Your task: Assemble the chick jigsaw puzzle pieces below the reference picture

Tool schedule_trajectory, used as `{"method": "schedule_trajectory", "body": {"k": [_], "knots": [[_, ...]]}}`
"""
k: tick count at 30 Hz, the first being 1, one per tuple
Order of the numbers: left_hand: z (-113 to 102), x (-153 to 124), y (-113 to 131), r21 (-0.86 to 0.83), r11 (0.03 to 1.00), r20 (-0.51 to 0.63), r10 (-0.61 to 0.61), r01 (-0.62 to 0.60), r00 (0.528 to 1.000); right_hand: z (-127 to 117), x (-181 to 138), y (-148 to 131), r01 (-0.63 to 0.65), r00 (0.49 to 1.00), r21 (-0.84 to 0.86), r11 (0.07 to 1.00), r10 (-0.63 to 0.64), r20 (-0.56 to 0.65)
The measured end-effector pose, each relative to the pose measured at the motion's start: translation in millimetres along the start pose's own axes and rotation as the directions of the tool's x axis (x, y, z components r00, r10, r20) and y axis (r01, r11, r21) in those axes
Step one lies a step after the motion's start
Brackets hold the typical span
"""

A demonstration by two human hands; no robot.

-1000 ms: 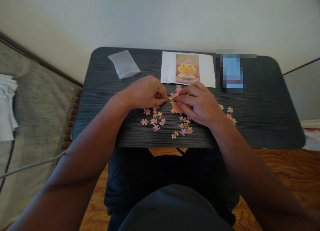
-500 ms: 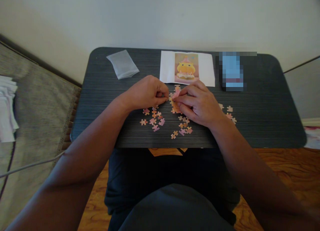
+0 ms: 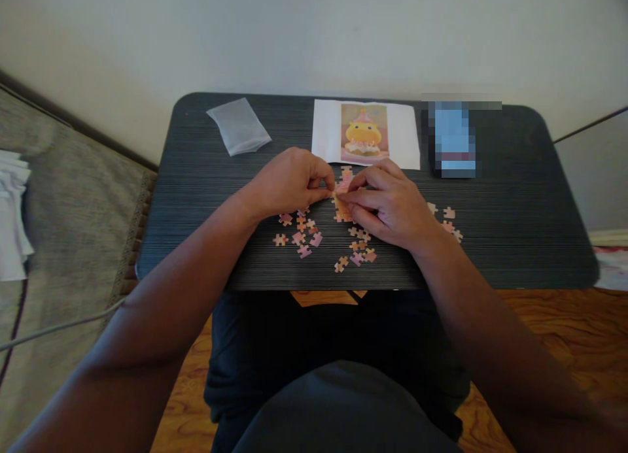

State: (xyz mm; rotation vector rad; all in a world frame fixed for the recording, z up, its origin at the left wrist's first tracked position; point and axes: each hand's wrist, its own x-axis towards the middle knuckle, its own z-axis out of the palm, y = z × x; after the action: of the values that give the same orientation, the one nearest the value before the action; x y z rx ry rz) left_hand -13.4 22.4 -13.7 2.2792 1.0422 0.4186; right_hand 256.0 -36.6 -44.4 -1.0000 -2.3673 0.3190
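Observation:
A small joined patch of pink and orange puzzle pieces [image 3: 343, 208] lies mid-table between my two hands. My left hand [image 3: 289, 182] is curled, thumb and forefinger pinched at the patch's left edge on what looks like a small piece. My right hand [image 3: 390, 201] has its fingers pressed together on the right side of the patch, covering part of it. Loose puzzle pieces [image 3: 300, 233] lie scattered below my left hand, with more pieces [image 3: 357, 255] under my right wrist and a few pieces [image 3: 449, 219] to its right.
On the dark table [image 3: 515, 231], a reference picture [image 3: 366, 134] of a yellow figure lies behind my hands. A clear plastic bag [image 3: 239, 125] is at the back left, a blurred blue object [image 3: 455, 139] at the back right. Carpet lies left, wood floor below.
Both hands stay at the joined patch with only tiny finger shifts. The view has drifted slightly.

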Motion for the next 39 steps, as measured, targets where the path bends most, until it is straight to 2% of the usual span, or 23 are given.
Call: {"method": "schedule_trajectory", "body": {"k": [8, 13, 15, 22, 28, 35, 39], "knots": [[-5, -2, 6, -0.006, 0.999, 0.006, -0.040, 0.040, 0.999, -3, -2, 1, -0.006, 1.000, 0.028, 1.000, 0.007, -0.021], [-5, -2, 5, -0.008, 0.999, 0.022, -0.043, 0.043, 0.999, -9, -4, 4, -0.081, 0.987, -0.007, 0.997, 0.079, -0.136], [-4, -2, 5, -0.020, 0.999, 0.023, -0.044, 0.045, 0.999, -11, -5, 6, -0.110, 0.983, -0.015, 0.994, 0.107, -0.148], [-12, -6, 4, -0.028, 0.994, 0.033, -0.104, 0.105, 0.994, -16, -10, 11, -0.118, 0.989, 0.008, 0.993, 0.118, -0.090], [-18, -6, -2, -0.039, 0.992, 0.110, -0.112, 0.117, 0.988, -25, -13, 12, -0.127, 0.992, 0.060, 0.990, 0.128, -0.010], [-16, -5, -4, -0.013, 0.996, 0.092, -0.084, 0.086, 0.992, -22, -13, 15, -0.128, 0.990, 0.042, 0.991, 0.125, 0.057], [-18, -5, -1, 0.011, 0.993, 0.137, -0.115, 0.114, 0.984, -22, -11, 12, -0.143, 0.988, 0.026, 0.989, 0.140, 0.071]]}}
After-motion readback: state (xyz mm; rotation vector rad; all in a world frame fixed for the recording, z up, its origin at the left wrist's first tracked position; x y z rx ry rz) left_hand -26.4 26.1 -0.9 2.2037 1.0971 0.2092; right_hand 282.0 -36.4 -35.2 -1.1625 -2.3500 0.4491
